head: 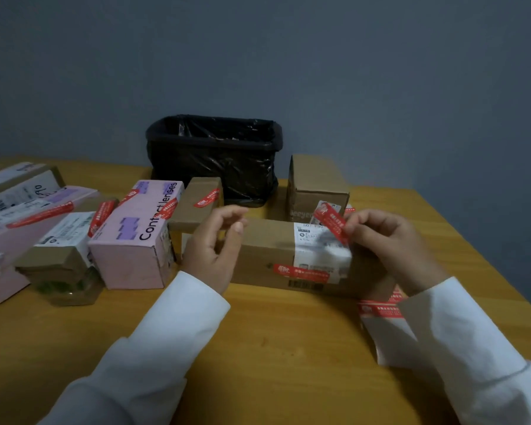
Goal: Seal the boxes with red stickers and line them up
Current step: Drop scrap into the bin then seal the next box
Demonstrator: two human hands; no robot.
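Right hand [390, 240] pinches red sticker [331, 221] above cardboard box [270, 250] mid-table; left hand [215, 243] loosely curled, holding nothing. Risk: free end sags, folds onto itself or lands crooked.

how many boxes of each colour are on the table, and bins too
pink boxes: 2
brown boxes: 5 (the far-left one is blurred)
black bin: 1
total: 8
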